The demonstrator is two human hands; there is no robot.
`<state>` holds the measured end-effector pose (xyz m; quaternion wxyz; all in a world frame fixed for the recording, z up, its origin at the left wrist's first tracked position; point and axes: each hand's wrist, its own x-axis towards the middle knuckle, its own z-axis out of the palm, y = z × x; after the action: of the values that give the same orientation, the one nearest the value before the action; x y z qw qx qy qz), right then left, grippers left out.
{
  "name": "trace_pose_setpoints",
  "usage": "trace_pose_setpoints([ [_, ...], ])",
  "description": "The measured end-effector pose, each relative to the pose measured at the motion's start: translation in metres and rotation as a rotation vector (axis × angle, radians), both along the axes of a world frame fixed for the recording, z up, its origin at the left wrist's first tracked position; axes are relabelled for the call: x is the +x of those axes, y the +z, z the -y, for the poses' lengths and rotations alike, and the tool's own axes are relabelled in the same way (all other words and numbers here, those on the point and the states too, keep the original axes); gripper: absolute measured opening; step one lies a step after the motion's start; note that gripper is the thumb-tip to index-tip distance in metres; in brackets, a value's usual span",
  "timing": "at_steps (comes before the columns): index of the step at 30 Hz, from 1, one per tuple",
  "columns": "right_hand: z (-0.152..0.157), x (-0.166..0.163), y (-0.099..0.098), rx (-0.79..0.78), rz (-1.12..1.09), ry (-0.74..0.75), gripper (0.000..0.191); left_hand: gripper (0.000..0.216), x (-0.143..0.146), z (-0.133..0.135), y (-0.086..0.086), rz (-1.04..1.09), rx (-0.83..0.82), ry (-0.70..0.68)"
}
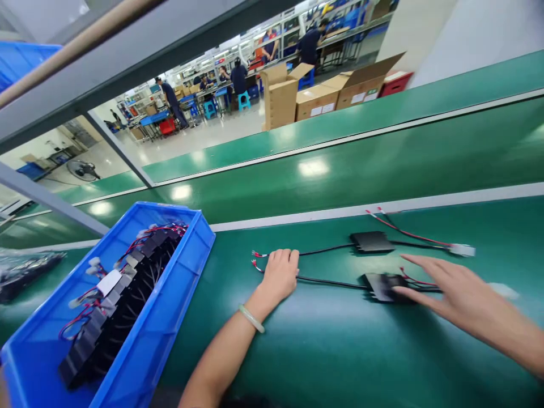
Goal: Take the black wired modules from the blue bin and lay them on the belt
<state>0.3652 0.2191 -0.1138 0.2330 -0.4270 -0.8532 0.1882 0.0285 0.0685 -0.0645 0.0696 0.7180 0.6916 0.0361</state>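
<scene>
Two small flat black modules lie on the green bench, each with a black cable and red and white leads. The far module [372, 241] has a white connector [462, 250] at its right end. My right hand [450, 292] reaches in flat, fingers spread, fingertips resting on the near module [382, 286]. My left hand [278, 273], with a pale bangle on its wrist, presses down on the near black cable [327, 281] close to its stripped red lead ends [256, 259].
A blue bin [178, 294] at the left holds several black modules with red and white wires. A dark bagged pile [25, 271] lies at the far left. Beyond the green conveyor [340, 170] stand cardboard boxes [297, 93] and distant people at benches.
</scene>
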Motion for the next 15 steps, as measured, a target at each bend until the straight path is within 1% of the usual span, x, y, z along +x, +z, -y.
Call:
trace_pose_setpoints([
  [1,-0.005,-0.005,-0.001,0.008,0.019,0.051,0.109,0.03,0.0,-0.003,-0.003,-0.024,-0.019,0.011],
  [2,-0.007,-0.011,-0.003,0.009,0.038,0.098,0.11,0.03,0.0,-0.004,-0.005,-0.047,-0.038,0.017],
  [4,-0.008,-0.02,-0.01,0.001,0.071,0.166,0.104,0.031,-0.006,-0.001,-0.006,-0.085,-0.072,0.006],
  [6,-0.004,-0.028,-0.017,-0.002,0.091,0.218,0.098,0.029,-0.017,0.011,-0.004,-0.109,-0.1,-0.014],
  [9,0.005,-0.041,-0.021,0.02,0.103,0.31,0.099,0.028,-0.042,0.038,0.003,-0.132,-0.132,0.002],
  [13,0.01,-0.067,-0.016,0.072,0.115,0.485,0.117,0.032,-0.077,0.083,0.014,-0.149,-0.166,0.086],
  [15,0.011,-0.081,-0.015,0.099,0.108,0.554,0.118,0.032,-0.089,0.102,0.017,-0.146,-0.176,0.119],
])
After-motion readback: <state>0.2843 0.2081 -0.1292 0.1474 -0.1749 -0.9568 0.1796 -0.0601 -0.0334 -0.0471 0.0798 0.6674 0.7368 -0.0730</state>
